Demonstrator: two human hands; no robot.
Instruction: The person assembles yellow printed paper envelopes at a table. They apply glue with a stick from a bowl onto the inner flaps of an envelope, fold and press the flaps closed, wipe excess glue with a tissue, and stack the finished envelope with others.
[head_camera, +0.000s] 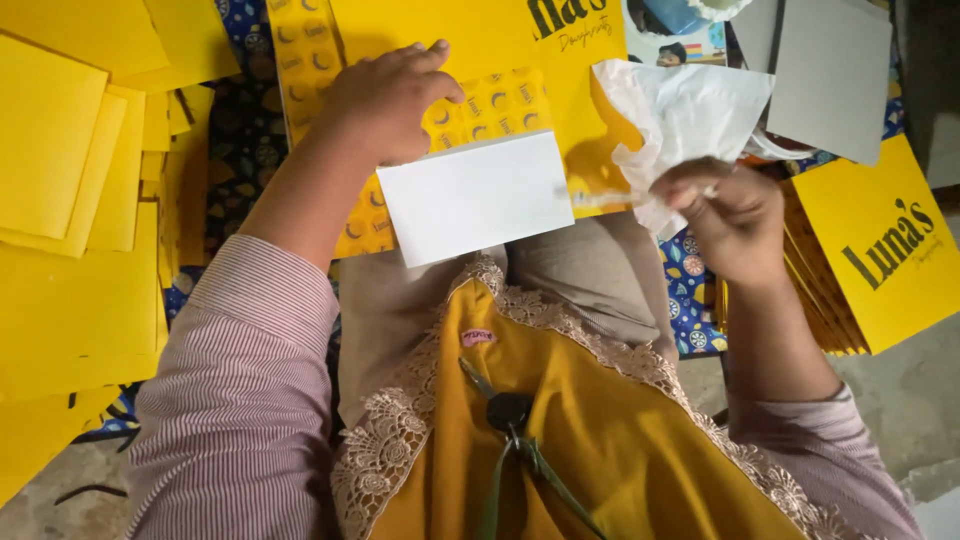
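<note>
left hand: the left hand (385, 100) is palm down, fingers spread a bit, pressing flat on the yellow printed sheet (470, 60), forearm reaching straight out from the striped sleeve (235, 380)

white card: the white card (475, 195) sits right under that wrist, tilted, lying on the yellow sheet over the lap

right hand: the right hand (730, 215) is curled in, fingertips pinched shut on a thin clear strip (610, 198), wrist bent inward

white paper: crumpled white paper (685, 115) just behind the right hand

sides: yellow sheet stacks (70, 160) on the left, more printed yellow boards (885, 250) on the right
</note>
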